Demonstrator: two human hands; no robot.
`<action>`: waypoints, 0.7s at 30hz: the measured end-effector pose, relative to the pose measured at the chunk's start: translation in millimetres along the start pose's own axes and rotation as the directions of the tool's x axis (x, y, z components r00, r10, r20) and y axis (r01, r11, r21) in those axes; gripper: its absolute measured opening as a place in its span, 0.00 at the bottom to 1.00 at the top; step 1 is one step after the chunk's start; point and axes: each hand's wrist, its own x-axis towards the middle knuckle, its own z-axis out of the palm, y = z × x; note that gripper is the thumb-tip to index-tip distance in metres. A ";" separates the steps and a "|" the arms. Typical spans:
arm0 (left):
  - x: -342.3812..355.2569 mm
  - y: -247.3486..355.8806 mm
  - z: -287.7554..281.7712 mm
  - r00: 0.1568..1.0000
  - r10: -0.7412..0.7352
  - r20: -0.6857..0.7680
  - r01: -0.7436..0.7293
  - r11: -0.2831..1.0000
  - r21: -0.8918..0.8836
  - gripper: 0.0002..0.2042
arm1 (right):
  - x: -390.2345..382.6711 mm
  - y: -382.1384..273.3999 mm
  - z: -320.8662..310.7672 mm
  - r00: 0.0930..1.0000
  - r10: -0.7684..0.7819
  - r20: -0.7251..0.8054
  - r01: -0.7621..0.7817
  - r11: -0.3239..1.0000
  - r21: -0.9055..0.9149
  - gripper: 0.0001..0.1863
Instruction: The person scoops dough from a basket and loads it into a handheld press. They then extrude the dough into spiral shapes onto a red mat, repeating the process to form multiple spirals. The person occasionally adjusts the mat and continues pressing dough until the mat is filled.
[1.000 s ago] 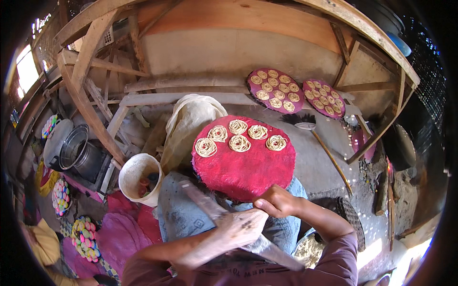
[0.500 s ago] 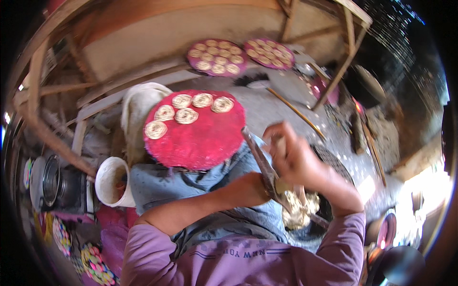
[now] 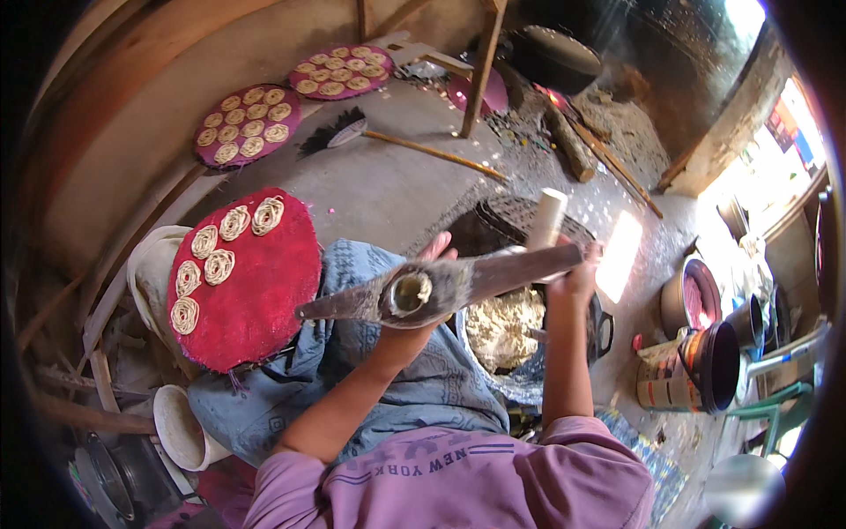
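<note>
My left hand [image 3: 432, 251] holds a dark wooden tool [image 3: 480, 278] from behind, around its middle, where a round, lined hole faces up. My right hand [image 3: 577, 278] grips at the tool's right end, beside an upright white cylinder [image 3: 551, 212]; whether it holds that too is unclear. Below them, a metal pot [image 3: 476, 375] contains pale dough [image 3: 502, 331]. Left of the tool, a red round mat [image 3: 242, 313] carries several coiled dough nests [image 3: 220, 267] along its upper and left part.
Two filled round mats [image 3: 211, 154] lie at upper left, near a broom [image 3: 423, 151]. A wooden post [image 3: 480, 79], black wok [image 3: 551, 62] and firewood [image 3: 573, 145] are behind. A white bucket [image 3: 181, 428] sits lower left; buckets [image 3: 656, 388] and a basin [image 3: 674, 304] stand right.
My view has swung right, uncovering the dough pot, fire and buckets. The wooden tool has come up above the pot and turned more crosswise, its hole now showing, with both hands on it.
</note>
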 end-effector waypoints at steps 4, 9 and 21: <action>39.6 32.2 1.6 0.801 0.581 0.142 -0.515 0.551 0.657 0.23 | -3.7 18.0 -68.9 0.884 0.467 0.008 -0.388 0.743 -0.546 0.33; 86.2 91.7 -19.5 0.947 0.289 0.138 -0.314 0.750 0.582 0.14 | -12.5 -1.1 -140.7 0.782 0.476 -0.403 0.347 -0.869 -0.353 0.25; 117.8 67.7 -29.4 0.813 0.425 0.398 -0.559 0.381 0.737 0.25 | 82.0 13.3 -76.0 0.705 0.694 -0.147 0.704 -0.709 0.027 0.11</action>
